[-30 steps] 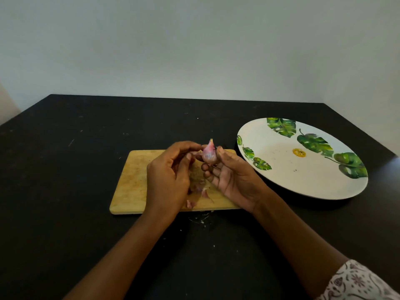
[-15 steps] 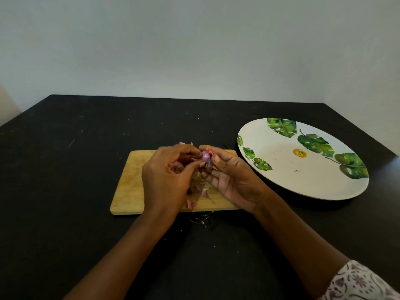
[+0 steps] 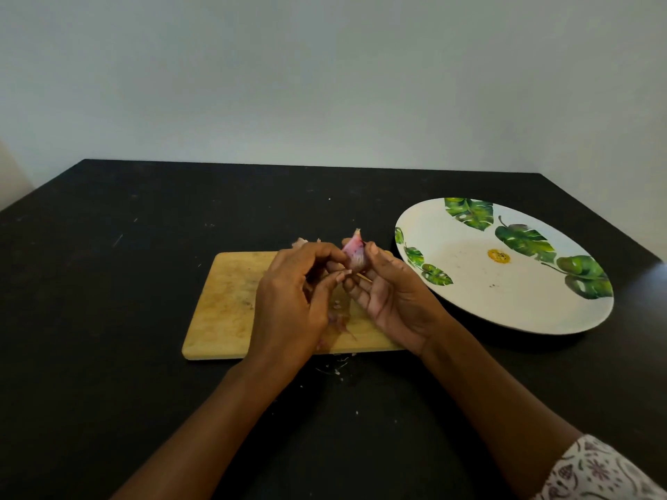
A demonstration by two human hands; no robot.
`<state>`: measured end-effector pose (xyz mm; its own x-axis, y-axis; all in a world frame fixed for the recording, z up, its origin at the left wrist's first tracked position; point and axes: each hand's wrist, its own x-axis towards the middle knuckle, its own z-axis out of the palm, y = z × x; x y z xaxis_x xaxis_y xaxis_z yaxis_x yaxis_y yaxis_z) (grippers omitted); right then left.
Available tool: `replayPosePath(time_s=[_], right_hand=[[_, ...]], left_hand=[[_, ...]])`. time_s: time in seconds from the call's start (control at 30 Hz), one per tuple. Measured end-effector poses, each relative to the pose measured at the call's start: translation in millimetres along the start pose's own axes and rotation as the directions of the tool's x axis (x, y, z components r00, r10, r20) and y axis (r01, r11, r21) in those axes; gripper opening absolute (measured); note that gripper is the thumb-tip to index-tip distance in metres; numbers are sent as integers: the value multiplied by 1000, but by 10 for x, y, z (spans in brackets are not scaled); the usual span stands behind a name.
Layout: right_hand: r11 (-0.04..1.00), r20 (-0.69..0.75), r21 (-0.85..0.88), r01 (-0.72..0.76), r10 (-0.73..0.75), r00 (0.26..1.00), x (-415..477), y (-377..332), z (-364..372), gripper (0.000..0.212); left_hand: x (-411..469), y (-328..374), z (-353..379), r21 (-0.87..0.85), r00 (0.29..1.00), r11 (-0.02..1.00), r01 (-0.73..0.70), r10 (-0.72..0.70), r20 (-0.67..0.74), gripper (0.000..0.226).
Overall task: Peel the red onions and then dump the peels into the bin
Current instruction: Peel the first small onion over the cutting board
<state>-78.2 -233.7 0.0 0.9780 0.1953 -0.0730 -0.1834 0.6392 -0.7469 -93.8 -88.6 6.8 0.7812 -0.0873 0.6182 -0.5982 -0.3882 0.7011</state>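
place: home kitchen (likely) | cues: cutting board point(image 3: 223, 308); leaf-print plate point(image 3: 487, 301); black table point(image 3: 108, 301)

You will find no words or numbers to read here; the plate point(image 3: 505, 301) right of the cutting board point(image 3: 223, 301) bears only painted leaves.

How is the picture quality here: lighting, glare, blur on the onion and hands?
Head view: soft, dim light; the onion, pinched by the left hand and the right hand, is readable but slightly soft. Head view: the black table swallows shadows, with a pale sheen at its right edge. Head view: the plate is evenly lit, without glare.
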Motion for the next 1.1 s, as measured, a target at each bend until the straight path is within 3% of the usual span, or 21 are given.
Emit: replayPosePath(time_s=[0.17, 0.43, 0.67, 0.87, 1.03, 1.1], right_hand=[[999, -77, 10, -33, 33, 996, 14, 3, 9, 52], [1000, -49, 18, -22, 23, 999, -15, 4, 24, 38], [999, -16, 32, -28, 28, 999, -16, 22, 5, 40], [999, 10, 1, -34, 34, 999, 2, 25, -35, 40], [1000, 89, -12, -23, 24, 996, 39, 70, -97, 80], [999, 108, -34, -26, 29, 994, 42, 69, -107, 79]], left_hand=[[19, -36, -13, -18, 997, 1000, 19, -21, -80, 28], [10, -6, -2, -63, 1000, 998, 3, -2, 8, 40], [8, -8, -30, -49, 995, 998, -49, 45, -94, 32], [20, 12, -43, -90, 997, 995, -38, 31, -77, 28], [48, 74, -66, -150, 1000, 989, 13, -14, -11, 33], [55, 70, -63, -158, 999, 986, 46, -45, 15, 36]])
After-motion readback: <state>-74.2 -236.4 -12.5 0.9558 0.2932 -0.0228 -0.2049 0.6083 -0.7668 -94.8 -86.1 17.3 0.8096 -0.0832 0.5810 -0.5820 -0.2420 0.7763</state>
